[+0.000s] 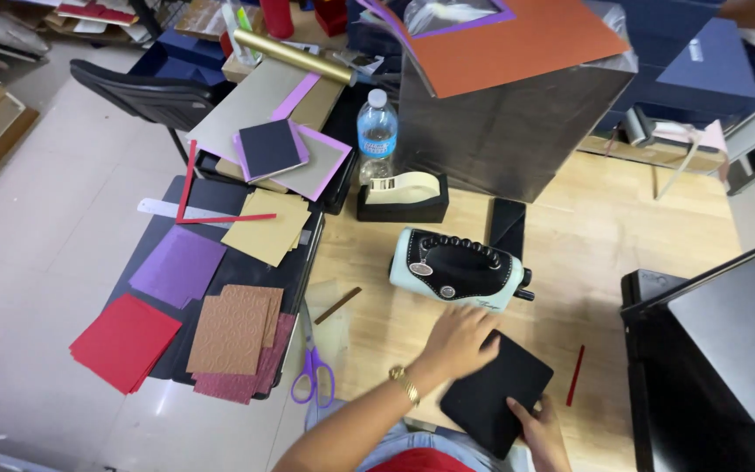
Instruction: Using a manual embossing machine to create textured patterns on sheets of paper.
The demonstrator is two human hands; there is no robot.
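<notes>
Left hand (465, 339): lies flat and open, fingers spread, pressing on the upper left part of the black folder (497, 392); a gold watch band sits at the wrist.
Right hand (539, 418): pinches the folder's lower right edge, thumb on top, the other fingers hidden beneath.
Black folder: flat, matte, rounded corners, lying tilted on the wooden table (587, 253) close to the near edge, just below the embossing machine (458, 270).
Handling, as I judge it: keep the flat palm pressing evenly so the folder does not slide on the smooth wood; let the pinching hand lift or steer only the edge, keeping the sheets inside square.
Embossing machine: pale mint, rounded body with a glossy black ribbed top and a dark knob at its right end.
Purple scissors (313, 376): lie at the table's left edge, apart from both hands.
Paper stacks (233, 336): red, purple, tan and embossed brown squares, on a dark side surface to the left.
Tape dispenser (403, 196): black base, cream roll, beside a clear water bottle (377, 131).
Red strip (576, 375): thin, lying right of the folder.
</notes>
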